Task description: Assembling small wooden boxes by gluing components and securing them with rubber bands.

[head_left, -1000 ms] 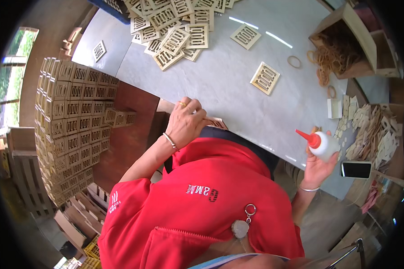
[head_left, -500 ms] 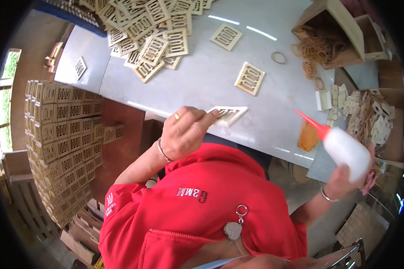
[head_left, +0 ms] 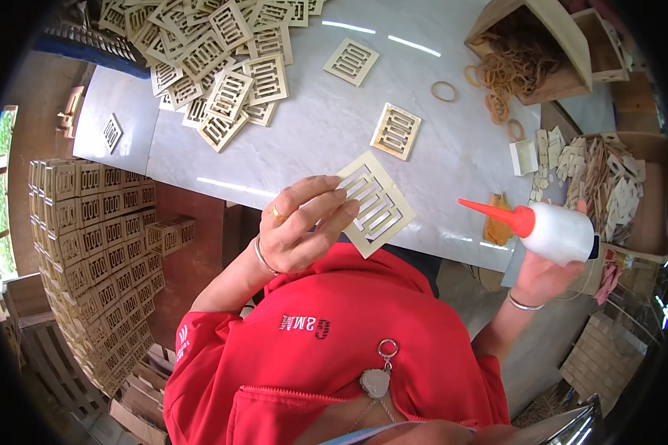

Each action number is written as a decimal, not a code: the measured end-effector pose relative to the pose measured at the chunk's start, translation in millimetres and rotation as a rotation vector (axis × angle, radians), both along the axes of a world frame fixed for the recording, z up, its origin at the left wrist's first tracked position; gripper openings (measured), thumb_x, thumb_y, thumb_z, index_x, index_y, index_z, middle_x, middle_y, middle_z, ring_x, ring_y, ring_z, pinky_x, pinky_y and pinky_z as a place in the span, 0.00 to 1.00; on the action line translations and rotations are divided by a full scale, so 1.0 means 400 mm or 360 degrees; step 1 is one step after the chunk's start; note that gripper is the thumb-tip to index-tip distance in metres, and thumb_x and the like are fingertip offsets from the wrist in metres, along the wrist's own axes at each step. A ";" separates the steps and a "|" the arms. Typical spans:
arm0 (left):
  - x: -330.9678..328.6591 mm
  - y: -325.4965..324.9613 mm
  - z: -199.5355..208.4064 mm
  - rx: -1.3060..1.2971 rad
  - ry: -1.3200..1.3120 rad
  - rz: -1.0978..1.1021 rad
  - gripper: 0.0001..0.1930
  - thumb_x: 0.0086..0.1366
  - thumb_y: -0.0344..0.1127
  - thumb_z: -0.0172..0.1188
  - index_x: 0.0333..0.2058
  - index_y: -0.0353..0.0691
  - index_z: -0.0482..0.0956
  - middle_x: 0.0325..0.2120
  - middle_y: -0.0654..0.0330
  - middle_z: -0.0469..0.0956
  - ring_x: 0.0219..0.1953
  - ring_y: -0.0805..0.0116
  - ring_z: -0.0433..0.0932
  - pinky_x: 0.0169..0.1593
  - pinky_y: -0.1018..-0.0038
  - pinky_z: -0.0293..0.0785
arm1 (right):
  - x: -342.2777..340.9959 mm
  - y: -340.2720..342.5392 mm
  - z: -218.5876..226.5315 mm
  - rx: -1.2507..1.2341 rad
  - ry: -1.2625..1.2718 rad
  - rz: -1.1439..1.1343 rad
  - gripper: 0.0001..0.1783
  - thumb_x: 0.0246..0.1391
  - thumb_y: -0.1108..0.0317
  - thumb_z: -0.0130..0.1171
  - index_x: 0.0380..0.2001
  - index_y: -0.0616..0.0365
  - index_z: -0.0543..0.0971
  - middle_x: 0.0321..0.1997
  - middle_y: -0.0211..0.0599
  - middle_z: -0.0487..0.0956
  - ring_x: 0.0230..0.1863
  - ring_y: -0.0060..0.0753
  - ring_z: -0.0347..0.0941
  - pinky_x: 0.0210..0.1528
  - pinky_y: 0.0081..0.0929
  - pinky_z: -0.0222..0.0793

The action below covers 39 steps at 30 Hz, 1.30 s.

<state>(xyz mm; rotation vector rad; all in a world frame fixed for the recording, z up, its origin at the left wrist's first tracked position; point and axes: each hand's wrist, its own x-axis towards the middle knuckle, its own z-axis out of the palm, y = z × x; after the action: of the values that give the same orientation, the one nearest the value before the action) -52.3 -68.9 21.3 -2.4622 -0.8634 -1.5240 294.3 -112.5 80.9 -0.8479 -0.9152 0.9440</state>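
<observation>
My left hand (head_left: 304,228) pinches a square wooden panel (head_left: 399,202) with cut-out slots by its left corner, raised above the table's near edge with its flat face showing. In my right hand (head_left: 545,273) lies a white squeeze bottle (head_left: 562,233) with a red cone nozzle, on its side and pointing left toward the panel. The nozzle tip and the panel stay apart. Beyond the held panel, a similar slotted panel (head_left: 396,131) lies flat on the table, and another panel (head_left: 351,62) lies farther back.
A heap of slotted panels (head_left: 231,90) covers the far left of the table (head_left: 223,159). Box-shaped stacks (head_left: 96,245) stand at left. At right are a wooden box (head_left: 571,44) of rubber bands, a small white tray (head_left: 524,158), wooden pieces (head_left: 616,185) and an orange-brown block (head_left: 497,222).
The panel in my left hand has turned from nearly edge-on to face-on. My right hand has brought the bottle from a steep tilt to nearly level, its nozzle farther left.
</observation>
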 end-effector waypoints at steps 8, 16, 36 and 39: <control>0.052 -0.018 0.042 -0.2201 -0.0959 -0.0151 0.08 0.62 0.31 0.59 0.29 0.31 0.77 0.19 0.60 0.77 0.19 0.77 0.74 0.23 0.80 0.70 | -0.082 0.045 0.014 -0.0142 -0.0415 -0.0132 0.53 0.43 0.47 0.66 0.63 0.66 0.52 0.54 0.50 0.69 0.55 0.51 0.68 0.61 0.51 0.61; 0.075 -0.034 0.071 -0.2381 -0.0954 -0.0257 0.09 0.63 0.31 0.59 0.29 0.30 0.76 0.16 0.63 0.75 0.18 0.82 0.71 0.21 0.83 0.65 | -0.135 0.073 0.021 -0.0134 -0.0536 -0.0029 0.51 0.44 0.50 0.65 0.63 0.65 0.52 0.52 0.54 0.71 0.54 0.58 0.68 0.60 0.51 0.60; 0.077 -0.047 0.093 -0.2477 -0.1071 -0.0299 0.09 0.64 0.31 0.57 0.31 0.28 0.77 0.18 0.61 0.77 0.19 0.81 0.73 0.21 0.83 0.69 | -0.109 0.066 0.024 -0.0043 -0.0650 -0.0100 0.45 0.45 0.53 0.64 0.60 0.66 0.56 0.49 0.57 0.72 0.51 0.61 0.70 0.58 0.54 0.62; 0.071 -0.044 0.099 -0.2481 -0.1052 -0.0345 0.09 0.64 0.31 0.56 0.32 0.28 0.77 0.21 0.61 0.78 0.21 0.81 0.73 0.22 0.83 0.70 | -0.091 0.053 0.031 -0.0083 -0.0631 -0.0093 0.44 0.45 0.54 0.63 0.60 0.66 0.57 0.49 0.58 0.72 0.51 0.62 0.70 0.57 0.54 0.62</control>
<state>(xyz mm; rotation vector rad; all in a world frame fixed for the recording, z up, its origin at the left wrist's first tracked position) -24.0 -86.4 61.0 -2.7448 -2.8483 -2.2721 257.9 -91.3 93.4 -1.1249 -1.2011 0.7635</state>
